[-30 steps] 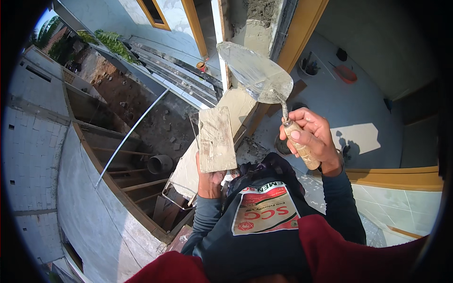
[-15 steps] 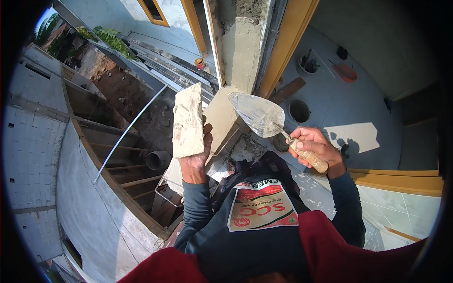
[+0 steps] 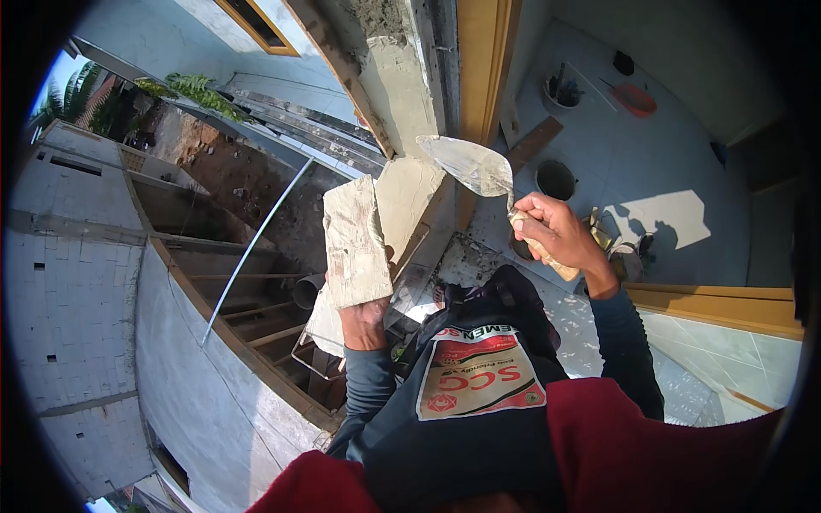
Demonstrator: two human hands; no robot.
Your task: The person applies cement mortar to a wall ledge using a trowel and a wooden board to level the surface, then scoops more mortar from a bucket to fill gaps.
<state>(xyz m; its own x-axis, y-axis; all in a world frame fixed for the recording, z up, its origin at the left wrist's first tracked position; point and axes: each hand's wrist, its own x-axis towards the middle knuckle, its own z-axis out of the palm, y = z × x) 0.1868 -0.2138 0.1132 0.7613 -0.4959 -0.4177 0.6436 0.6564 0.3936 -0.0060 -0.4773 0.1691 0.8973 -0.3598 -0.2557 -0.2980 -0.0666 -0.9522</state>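
My left hand [image 3: 366, 322] grips a flat rectangular plastering float [image 3: 355, 244] from behind, its pale, mortar-smeared face turned up. Most of those fingers are hidden by the board. In my right hand [image 3: 560, 235] is a pointed trowel [image 3: 469, 165], fingers wrapped round its wooden handle. The metal blade is streaked with mortar and points up and left, above the float's right side. Beyond both tools, a ledge coated in smooth plaster [image 3: 404, 192] meets a partly plastered upright wall strip [image 3: 398, 90]. The blade appears apart from the float.
A yellow-brown door frame [image 3: 484, 64] rises right of the wall strip. On the tiled floor stand a dark bucket [image 3: 556, 179], a tool-filled pail [image 3: 564, 92] and an orange basin [image 3: 634, 100]. Left lie a drop edged by a curved wall [image 3: 209, 329] and a thin pale pipe [image 3: 256, 244].
The trowel has risen slightly in the picture, its handle tilting steeper. The float has shifted a little right and down. The whole view has turned slightly.
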